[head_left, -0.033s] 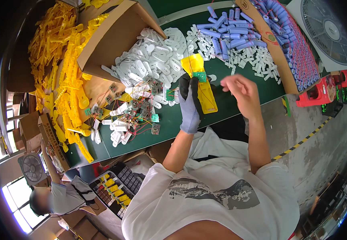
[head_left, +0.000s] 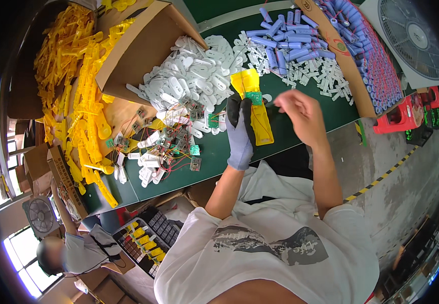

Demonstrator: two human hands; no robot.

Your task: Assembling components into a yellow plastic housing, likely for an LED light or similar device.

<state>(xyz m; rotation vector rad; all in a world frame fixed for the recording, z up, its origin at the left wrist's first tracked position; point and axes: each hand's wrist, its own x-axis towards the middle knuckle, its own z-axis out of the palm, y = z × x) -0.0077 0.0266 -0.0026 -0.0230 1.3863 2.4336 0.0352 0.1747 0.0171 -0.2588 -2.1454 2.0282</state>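
The left hand (head_left: pixel 240 133), wearing a grey-and-black glove, is reaching forward over the green desk (head_left: pixel 326 109), its grip closing around a long yellow plastic housing (head_left: pixel 254 104) that carries a small green circuit board (head_left: pixel 253 98). The bare right hand (head_left: pixel 297 114) is hovering just beside the housing, wrist bent, fingers curling together; whether it is pinching anything cannot be told.
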